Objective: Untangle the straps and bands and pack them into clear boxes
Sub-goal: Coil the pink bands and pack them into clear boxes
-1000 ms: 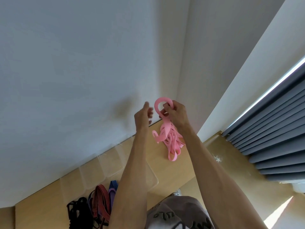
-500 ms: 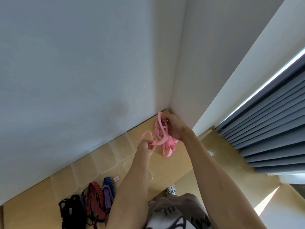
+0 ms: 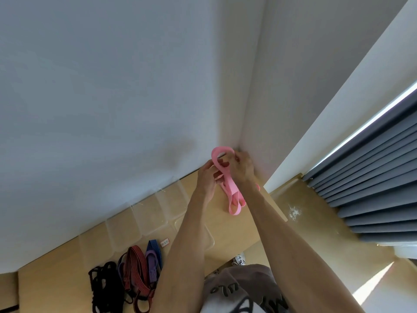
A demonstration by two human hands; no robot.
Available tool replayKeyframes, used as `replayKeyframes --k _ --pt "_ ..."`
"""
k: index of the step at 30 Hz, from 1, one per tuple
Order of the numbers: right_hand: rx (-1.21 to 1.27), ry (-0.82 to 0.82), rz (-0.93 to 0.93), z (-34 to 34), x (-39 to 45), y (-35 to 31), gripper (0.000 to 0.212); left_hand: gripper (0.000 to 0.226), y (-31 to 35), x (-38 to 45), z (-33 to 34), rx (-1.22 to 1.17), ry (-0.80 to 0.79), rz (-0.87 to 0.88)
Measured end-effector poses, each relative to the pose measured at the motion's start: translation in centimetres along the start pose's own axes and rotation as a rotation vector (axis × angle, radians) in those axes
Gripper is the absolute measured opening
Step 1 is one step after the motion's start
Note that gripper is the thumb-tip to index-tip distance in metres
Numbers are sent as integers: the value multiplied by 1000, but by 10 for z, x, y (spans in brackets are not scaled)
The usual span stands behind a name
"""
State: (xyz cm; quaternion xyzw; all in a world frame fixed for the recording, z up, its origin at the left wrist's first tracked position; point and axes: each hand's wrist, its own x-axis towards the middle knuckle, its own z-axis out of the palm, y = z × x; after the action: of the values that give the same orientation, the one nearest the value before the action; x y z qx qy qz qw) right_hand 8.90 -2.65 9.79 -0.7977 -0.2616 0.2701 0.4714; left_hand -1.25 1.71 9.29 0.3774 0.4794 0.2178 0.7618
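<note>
Pink flat rubber band (image 3: 232, 190), looped and tangled, hangs between your two hands just right of the frame's centre, above the pale wooden tabletop (image 3: 228, 227). Your right hand (image 3: 242, 167) pinches its upper loop; your left hand (image 3: 206, 177) curls round a strand beside it, though its fingertips are hidden behind the band. Clear plastic boxes (image 3: 158, 211) along the wall are hard to make out. At lower left lie a black strap bundle (image 3: 106, 285), a red striped strap (image 3: 136, 272), a purple band (image 3: 151, 265) and a blue strap (image 3: 154, 246), partly cut off.

Looped pink band (image 3: 228, 177), held aloft
</note>
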Motion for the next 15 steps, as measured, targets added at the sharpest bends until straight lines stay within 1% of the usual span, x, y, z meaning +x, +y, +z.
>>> replayKeyframes --k 1,2,4,7,9,11,13,14,15 --pt "-21 45 -23 1 1 0 32 22 0 1 -2 -6 -27 5" --pt "-7 56 -17 1 3 -1 31 23 0 2 -3 -8 -50 9" --pt "58 22 55 2 5 -2 33 29 -2 5 -4 -17 -84 -3" --pt "136 20 137 5 5 3 32 40 -1 8 -1 -23 -57 -37" --pt "168 58 158 12 4 6 29 42 0 11 0 89 5 -2" --pt "175 57 198 17 3 9 26 34 -1 14 -3 276 100 94" --pt "225 -50 283 24 -1 18 25 25 -8 17 -10 343 207 123" --pt "231 -105 317 29 -4 23 27 23 -14 20 -16 320 256 96" --pt "187 -146 331 35 -7 28 28 21 -22 20 -23 278 300 62"
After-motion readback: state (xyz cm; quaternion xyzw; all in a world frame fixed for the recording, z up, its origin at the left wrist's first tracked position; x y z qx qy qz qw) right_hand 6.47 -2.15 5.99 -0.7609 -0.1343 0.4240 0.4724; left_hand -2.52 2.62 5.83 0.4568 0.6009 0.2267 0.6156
